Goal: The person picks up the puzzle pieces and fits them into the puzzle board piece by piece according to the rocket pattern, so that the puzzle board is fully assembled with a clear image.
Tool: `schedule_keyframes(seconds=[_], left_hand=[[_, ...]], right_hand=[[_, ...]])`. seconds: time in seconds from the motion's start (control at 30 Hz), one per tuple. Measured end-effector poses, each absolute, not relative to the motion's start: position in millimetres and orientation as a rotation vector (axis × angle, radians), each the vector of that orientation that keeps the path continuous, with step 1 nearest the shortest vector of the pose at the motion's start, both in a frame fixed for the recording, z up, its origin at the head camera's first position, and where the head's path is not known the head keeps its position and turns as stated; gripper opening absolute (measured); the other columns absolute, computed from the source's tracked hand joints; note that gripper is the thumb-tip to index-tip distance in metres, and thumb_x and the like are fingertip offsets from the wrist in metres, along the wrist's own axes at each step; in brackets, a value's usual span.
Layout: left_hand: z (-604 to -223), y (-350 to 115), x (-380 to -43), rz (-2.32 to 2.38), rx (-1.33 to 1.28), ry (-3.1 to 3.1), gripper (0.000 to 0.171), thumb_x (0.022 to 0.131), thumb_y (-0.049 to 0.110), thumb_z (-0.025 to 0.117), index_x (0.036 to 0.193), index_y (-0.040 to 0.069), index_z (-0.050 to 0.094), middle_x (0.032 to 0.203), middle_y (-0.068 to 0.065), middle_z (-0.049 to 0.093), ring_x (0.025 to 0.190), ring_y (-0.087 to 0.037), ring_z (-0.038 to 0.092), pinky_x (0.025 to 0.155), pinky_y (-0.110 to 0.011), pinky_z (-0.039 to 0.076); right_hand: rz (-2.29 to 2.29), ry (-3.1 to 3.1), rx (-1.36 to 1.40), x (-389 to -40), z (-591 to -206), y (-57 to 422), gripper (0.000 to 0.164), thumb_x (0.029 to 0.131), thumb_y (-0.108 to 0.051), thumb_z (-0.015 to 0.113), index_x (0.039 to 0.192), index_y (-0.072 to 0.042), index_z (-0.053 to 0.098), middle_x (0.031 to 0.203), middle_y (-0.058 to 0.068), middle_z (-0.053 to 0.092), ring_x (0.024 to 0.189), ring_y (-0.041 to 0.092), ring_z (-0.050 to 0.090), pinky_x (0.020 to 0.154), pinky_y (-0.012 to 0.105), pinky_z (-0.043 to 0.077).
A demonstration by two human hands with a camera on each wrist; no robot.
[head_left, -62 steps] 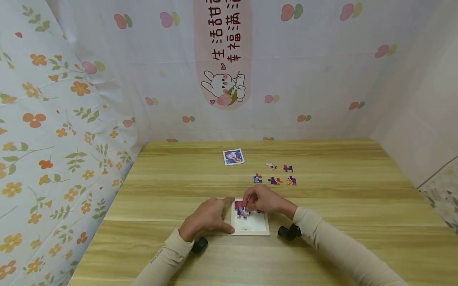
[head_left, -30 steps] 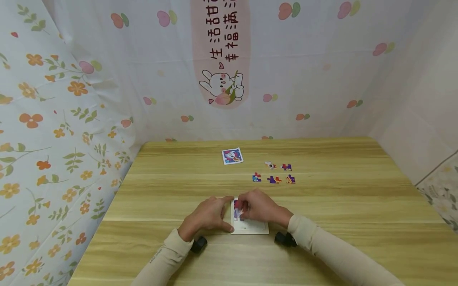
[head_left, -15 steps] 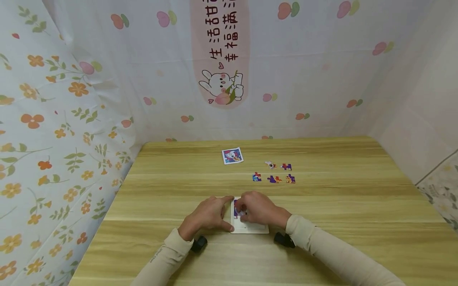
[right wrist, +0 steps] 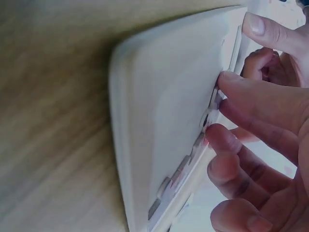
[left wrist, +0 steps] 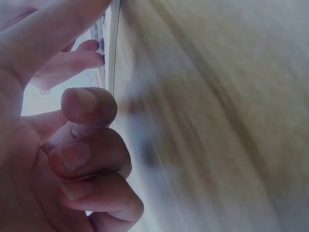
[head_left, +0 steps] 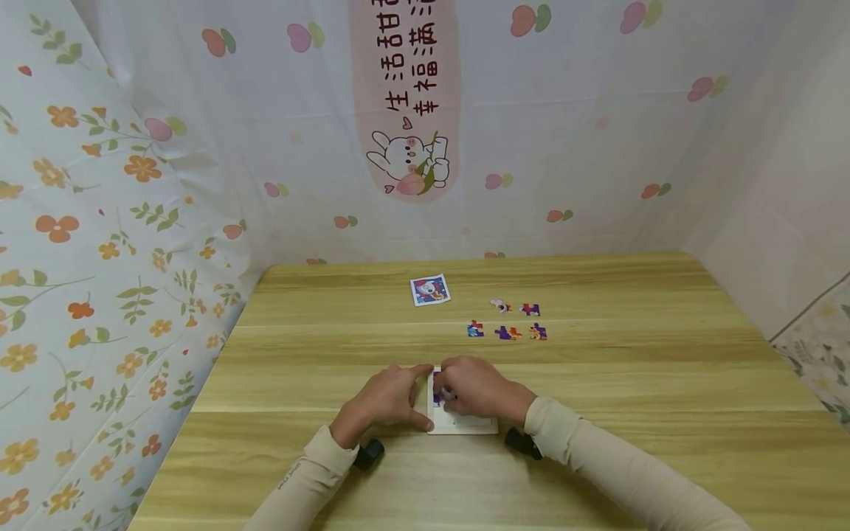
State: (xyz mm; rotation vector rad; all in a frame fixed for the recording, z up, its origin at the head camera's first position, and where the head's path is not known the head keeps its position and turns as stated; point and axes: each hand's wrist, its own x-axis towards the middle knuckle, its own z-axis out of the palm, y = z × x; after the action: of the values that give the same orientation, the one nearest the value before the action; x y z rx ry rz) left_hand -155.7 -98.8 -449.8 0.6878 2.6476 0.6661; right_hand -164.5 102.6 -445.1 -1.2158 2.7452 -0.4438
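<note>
A shallow white puzzle tray [head_left: 474, 423] lies on the wooden table, with joined colourful pieces [head_left: 437, 398] along its far left part. My left hand [head_left: 387, 398] braces the tray's left side, index finger at the far corner and thumb at the near one. Its other three fingers curl beside the tray edge [left wrist: 111, 53] in the left wrist view. Over the tray, my right hand [head_left: 477, 386] pinches a puzzle piece [right wrist: 214, 102] low against the joined ones, thumb on its near side. The hand covers much of the picture in the head view.
Several loose puzzle pieces [head_left: 508, 333] lie beyond the tray, to the right. A small picture card [head_left: 430, 290] rests farther back, left of them. Behind the table's back edge hangs a patterned white cloth [head_left: 299, 147]. Black wrist cameras [head_left: 369, 453] sit under both wrists.
My right hand has come down and slightly left over the tray, bringing the piece from above onto the tray beside the joined pieces. The left hand stays at the tray's side.
</note>
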Motion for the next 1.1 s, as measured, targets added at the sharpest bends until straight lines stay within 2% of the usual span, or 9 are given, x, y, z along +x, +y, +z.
schedule_keyframes(seconds=[0.53, 0.77, 1.1], left_hand=[[-449, -98, -156, 0.661, 0.637, 2.631, 0.091, 0.067, 0.039, 0.093, 0.144, 0.01, 0.053, 0.06, 0.007, 0.05, 0.054, -0.008, 0.044, 0.049, -0.024, 0.03], [-448, -98, -155, 0.644, 0.593, 2.631, 0.091, 0.067, 0.04, 0.093, 0.145, 0.013, 0.053, 0.061, 0.006, 0.051, 0.057, -0.01, 0.046, 0.05, -0.025, 0.03], [-451, -98, -155, 0.648, 0.602, 2.637, 0.092, 0.067, 0.041, 0.093, 0.145, 0.014, 0.053, 0.062, 0.006, 0.051, 0.061, -0.012, 0.047, 0.052, -0.025, 0.031]], right_hand=[[-0.513, 2.747, -1.124, -172, -443, 117, 0.021, 0.08, -0.011, 0.082, 0.101, -0.014, 0.079, 0.088, -0.003, 0.071, 0.076, 0.006, 0.058, 0.069, 0.022, 0.05], [-0.644, 2.752, -0.968, -199, -439, 144, 0.01, 0.085, -0.012, 0.08, 0.094, -0.013, 0.077, 0.087, -0.001, 0.072, 0.076, 0.009, 0.059, 0.068, 0.023, 0.05], [-0.791, 2.822, -0.751, -243, -438, 189, 0.009, 0.084, -0.009, 0.078, 0.091, -0.008, 0.074, 0.078, 0.001, 0.07, 0.07, 0.009, 0.059, 0.067, 0.027, 0.048]])
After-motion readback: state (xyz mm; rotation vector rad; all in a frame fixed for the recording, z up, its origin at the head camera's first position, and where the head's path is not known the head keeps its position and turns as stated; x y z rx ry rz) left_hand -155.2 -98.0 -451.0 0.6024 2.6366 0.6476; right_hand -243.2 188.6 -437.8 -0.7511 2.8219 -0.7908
